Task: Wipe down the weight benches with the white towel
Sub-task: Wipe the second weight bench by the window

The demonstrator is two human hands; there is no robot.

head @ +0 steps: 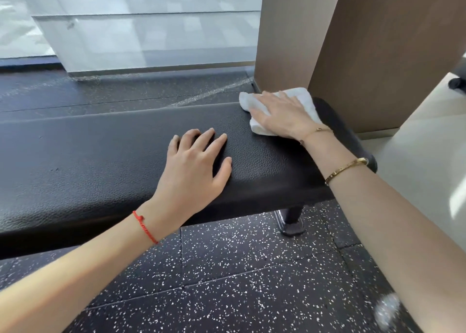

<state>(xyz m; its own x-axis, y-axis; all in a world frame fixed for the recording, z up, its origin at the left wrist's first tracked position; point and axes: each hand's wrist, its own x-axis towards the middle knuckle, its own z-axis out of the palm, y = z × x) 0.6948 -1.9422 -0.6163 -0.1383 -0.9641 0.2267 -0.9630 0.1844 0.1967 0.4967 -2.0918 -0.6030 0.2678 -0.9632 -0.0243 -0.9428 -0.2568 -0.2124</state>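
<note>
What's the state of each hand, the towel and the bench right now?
right hand: flat, fingers straight, pressing on the white towel.
white towel: crumpled, lying on the bench's far right end under the right hand.
left hand: open, fingers spread, resting flat on the bench pad.
weight bench: flat, black pad.

We see a white towel (pixel 282 110) against the black, pebble-grained padding of the bench (pixel 113 156), whose leg (pixel 292 219) is black too. Below, the floor (pixel 227 282) is black rubber flecked with white specks. A red cord bracelet (pixel 145 228) circles our left wrist; a gold bangle (pixel 345 170) and a thin gold chain (pixel 317 132) mark our right. Behind stands a brown, faintly grained pillar (pixel 378 55).
</note>
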